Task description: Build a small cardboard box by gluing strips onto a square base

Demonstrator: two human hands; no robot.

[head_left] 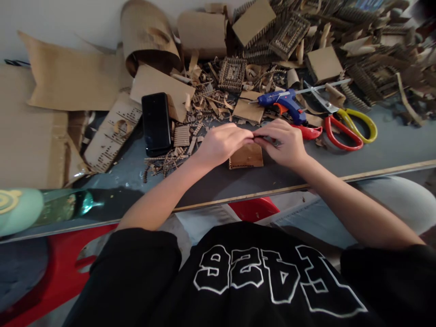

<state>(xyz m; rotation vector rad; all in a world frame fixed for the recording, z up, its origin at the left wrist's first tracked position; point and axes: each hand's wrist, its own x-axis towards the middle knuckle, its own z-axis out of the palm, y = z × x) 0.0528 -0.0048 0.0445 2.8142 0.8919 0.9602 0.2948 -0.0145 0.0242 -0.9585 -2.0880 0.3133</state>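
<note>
My left hand and my right hand meet fingertip to fingertip over the grey table. The fingers of both are drawn narrow, pinching something small and thin between them; it is too small for me to tell what it is. Just under my fingers, partly behind them, a small brown cardboard square lies flat on the table, touching or nearly touching my right palm.

Just beyond my right fingers lies a blue glue gun, and to the right of them red-handled scissors and yellow-handled scissors, close together. Left of my left fingers a black phone lies face up, with cardboard scraps between it and my hand. Farther beyond my fingers, cardboard pieces heap against the wall.
</note>
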